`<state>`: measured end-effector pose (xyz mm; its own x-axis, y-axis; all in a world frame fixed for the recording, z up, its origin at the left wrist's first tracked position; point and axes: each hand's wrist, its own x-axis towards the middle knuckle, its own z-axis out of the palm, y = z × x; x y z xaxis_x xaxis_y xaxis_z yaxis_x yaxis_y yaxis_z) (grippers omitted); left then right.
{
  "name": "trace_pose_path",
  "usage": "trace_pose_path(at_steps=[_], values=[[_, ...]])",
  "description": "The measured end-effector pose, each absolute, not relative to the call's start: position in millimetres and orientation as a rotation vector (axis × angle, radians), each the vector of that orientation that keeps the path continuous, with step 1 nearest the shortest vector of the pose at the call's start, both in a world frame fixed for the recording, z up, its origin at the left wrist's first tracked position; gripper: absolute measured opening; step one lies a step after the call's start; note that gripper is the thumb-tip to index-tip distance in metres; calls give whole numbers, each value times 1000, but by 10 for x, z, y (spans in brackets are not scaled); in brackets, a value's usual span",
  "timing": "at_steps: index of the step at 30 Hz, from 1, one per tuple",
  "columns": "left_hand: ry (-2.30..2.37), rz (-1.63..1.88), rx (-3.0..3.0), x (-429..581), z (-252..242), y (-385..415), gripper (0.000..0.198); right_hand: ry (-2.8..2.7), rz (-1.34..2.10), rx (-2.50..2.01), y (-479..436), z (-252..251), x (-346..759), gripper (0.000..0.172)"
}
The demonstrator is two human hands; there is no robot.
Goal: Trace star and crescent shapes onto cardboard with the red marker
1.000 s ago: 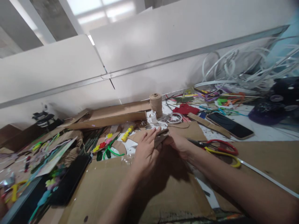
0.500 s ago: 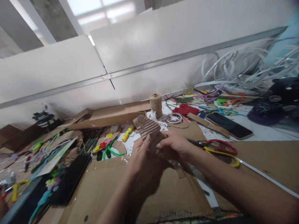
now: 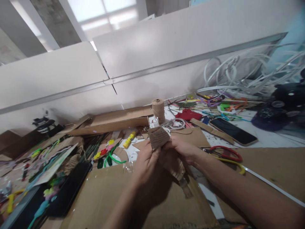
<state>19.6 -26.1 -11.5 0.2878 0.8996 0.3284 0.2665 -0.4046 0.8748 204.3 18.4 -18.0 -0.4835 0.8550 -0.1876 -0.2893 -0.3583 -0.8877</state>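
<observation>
Both my hands hold a torn piece of corrugated cardboard [image 3: 157,137] above a large brown cardboard sheet [image 3: 95,197]. My left hand [image 3: 145,163] grips it from the near side, and my right hand [image 3: 181,151] pinches it from the right. Its ribbed top stands above my fingers, and a narrow strip [image 3: 186,187] dangles below my hands. Beyond the hands stand a spool of jute twine [image 3: 158,109] and a small white bottle [image 3: 155,122]. Red-and-yellow-handled scissors [image 3: 225,153] lie to the right of my right hand.
A smartphone [image 3: 232,131] lies at right, and a dark tablet or phone [image 3: 69,189] at left. A yellow glue stick [image 3: 130,140], pipe cleaners and craft scraps litter the table. White plastic strips [image 3: 238,73] are heaped against the white wall panel [image 3: 166,47].
The cardboard piece has gone from a long slant across my hands to a shorter, more upright shape, with its strip hanging lower. My hands have drawn slightly closer together.
</observation>
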Motion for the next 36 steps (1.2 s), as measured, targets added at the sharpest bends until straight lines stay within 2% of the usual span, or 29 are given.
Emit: trace_pose_path(at_steps=[19,27,30,34,36], values=[[1158,1227,1503,227,62,-325,58,-979,1922,-769,163,-255,1931,27],[1003,1113,1793,298,-92,-351,48,-1059,1925,-863,152,-280,1990,37],[953,1049,2019,264,-105,-301,41,-1088,1908,-856,147,-253,2009,34],[1024,925,2317,120,-105,-171,61,-1110,1877,-846,151,-227,2026,32],[1077,907,2339,70,-95,-144,62,-1106,1867,-845,151,-226,2027,34]])
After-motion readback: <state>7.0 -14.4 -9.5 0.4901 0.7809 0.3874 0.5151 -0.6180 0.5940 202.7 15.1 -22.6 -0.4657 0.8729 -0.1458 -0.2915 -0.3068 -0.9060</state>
